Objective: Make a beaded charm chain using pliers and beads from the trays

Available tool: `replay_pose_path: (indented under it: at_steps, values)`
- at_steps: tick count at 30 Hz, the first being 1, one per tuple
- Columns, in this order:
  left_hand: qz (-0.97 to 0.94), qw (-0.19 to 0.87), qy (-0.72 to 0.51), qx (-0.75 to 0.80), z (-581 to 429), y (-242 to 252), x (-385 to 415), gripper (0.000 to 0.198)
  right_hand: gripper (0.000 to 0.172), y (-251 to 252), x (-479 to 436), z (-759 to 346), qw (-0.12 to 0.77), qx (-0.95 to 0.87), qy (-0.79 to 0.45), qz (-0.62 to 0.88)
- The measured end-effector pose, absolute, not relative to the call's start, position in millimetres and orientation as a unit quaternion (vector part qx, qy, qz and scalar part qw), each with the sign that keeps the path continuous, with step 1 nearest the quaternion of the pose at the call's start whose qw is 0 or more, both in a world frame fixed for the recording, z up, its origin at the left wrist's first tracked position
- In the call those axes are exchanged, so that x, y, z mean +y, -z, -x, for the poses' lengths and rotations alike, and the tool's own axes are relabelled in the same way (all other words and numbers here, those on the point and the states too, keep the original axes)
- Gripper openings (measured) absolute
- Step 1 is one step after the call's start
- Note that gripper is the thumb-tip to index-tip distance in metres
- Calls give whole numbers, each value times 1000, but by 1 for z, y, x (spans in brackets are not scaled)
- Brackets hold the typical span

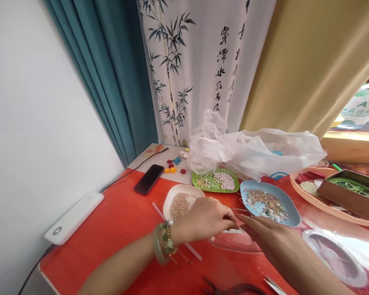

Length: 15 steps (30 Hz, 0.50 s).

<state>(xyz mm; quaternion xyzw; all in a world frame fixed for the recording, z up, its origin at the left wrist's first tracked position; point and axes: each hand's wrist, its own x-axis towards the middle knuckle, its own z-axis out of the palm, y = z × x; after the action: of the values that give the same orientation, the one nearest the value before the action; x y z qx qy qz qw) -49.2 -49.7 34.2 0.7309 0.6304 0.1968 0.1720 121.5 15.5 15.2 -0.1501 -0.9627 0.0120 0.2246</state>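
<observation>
My left hand (pixel 207 219), with a jade bangle (pixel 160 244) and a beaded bracelet (pixel 168 237) at the wrist, is closed in a pinch. My right hand (pixel 267 233) reaches in from the right, its fingers pressed together and its tips close to the left fingertips. Whatever the two hands hold between them is too small or hidden to make out. Behind the left hand stands a white dish (pixel 169 196) of small gold beads (pixel 180 205), partly covered by that hand. A blue dish (pixel 290 207) with mixed gold, green and clear beads (pixel 266 201) lies beyond the right hand.
A green dish (pixel 215 189) of beads sits farther back, before plastic bags (pixel 264 151). A phone (pixel 149 179) and a power strip (pixel 74 217) lie left. Dark-handled pliers (pixel 233 289) and scissor-like tips (pixel 273 284) are near the front. An orange tray (pixel 298 186) stands right.
</observation>
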Motion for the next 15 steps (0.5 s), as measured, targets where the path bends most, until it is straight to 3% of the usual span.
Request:
replay_pose_path:
  at_steps: [4,9,12,15]
  values:
    - [-726,150,-214,636,67,-32,-61,16,23,-15,15,-116,207,-940,-135,235]
    - [-778,41,-163,605,57,-27,-71,20,32,-11,-1,-104,107,-906,-332,241]
    - [-803,76,-156,570,57,-28,-75,21,29,-13,-8,-107,93,-908,-333,238]
    - [-765,151,-207,590,89,-30,-79,23,37,-21,-3,-113,176,-916,-252,259]
